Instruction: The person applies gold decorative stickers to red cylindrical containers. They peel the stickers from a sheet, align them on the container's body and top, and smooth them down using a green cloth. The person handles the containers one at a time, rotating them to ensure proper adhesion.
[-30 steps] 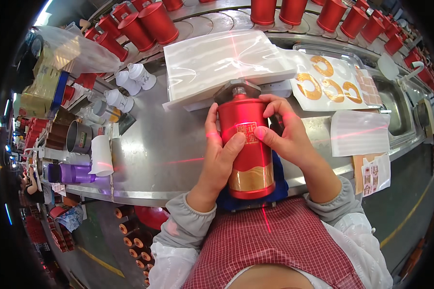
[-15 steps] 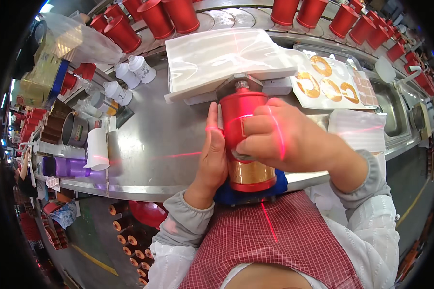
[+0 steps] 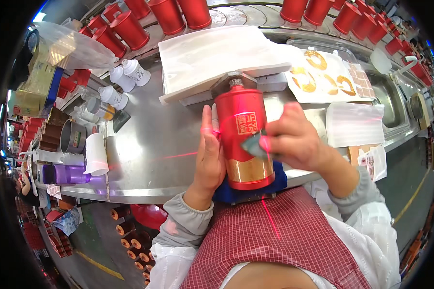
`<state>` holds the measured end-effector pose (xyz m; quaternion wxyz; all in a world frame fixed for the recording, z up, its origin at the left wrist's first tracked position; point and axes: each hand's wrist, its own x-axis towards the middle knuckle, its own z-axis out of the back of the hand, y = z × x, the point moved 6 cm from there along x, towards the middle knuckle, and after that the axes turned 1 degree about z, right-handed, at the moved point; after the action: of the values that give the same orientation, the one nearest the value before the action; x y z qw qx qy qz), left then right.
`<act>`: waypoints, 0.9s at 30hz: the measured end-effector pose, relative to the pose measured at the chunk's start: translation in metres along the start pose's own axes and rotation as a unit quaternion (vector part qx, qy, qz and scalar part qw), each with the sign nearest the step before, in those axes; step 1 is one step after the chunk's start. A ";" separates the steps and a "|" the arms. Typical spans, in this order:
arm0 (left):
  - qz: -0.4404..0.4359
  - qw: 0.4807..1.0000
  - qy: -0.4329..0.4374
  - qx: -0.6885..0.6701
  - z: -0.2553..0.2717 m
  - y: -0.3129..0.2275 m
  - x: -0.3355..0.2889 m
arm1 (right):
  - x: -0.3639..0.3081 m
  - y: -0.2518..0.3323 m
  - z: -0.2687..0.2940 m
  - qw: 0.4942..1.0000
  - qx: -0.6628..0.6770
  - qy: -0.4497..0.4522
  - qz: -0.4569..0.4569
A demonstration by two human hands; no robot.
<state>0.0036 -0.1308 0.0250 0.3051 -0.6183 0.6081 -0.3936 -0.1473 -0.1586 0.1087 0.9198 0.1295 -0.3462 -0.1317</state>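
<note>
Centrally, one red bottle [image 3: 237, 138], cylindrical, metallic, with a square gold stamp [image 3: 247, 123] on the front and a gold band [image 3: 250, 172] near the foot; placed at the near edge of a steel counter [image 3: 144, 164], foot towards the wearer, with a blue cloth [image 3: 280, 179] showing beside the foot. At the far end of the bottle, a silvery neck [image 3: 236, 82] against a dark hexagonal metal plate [image 3: 222, 87]. Along the bottle's left flank, one left hand [image 3: 208, 161], nearly flat, fingers extended towards the neck end, laid to the side and not wrapped round. At the bottle's right front, one right hand [image 3: 294, 139], fingers closed in a pinch on a dark green pad [image 3: 253, 145], just below the stamp; blurred, so pressure of pad on bottle perhaps likely but not certain. Beyond the bottle, a stack of white sheets [image 3: 222, 53]; farther beyond, further red bottles [image 3: 167, 17] on a conveyor [image 3: 226, 17]. Right of the bottle, a sticker sheet [image 3: 333, 58] with gold C-shaped pieces [image 3: 307, 87], a plain white sheet [image 3: 354, 125] and, farthest off, a steel sink [image 3: 389, 103]. Left of the bottle, well apart, three small white bottles [image 3: 113, 98], a grey cup [image 3: 73, 136], a white paper roll [image 3: 96, 154] and a purple container [image 3: 74, 174]. Nearer than the bottle, a red checked apron [image 3: 260, 231].
</note>
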 end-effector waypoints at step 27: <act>0.136 0.984 -0.005 -0.112 0.028 0.005 0.076 | -0.062 0.023 -0.048 0.984 0.031 -0.036 -0.169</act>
<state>0.0211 -0.2096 0.0151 0.2877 -0.5618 0.7255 -0.2745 -0.1562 -0.1097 0.0438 0.8667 0.2099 -0.3559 -0.2795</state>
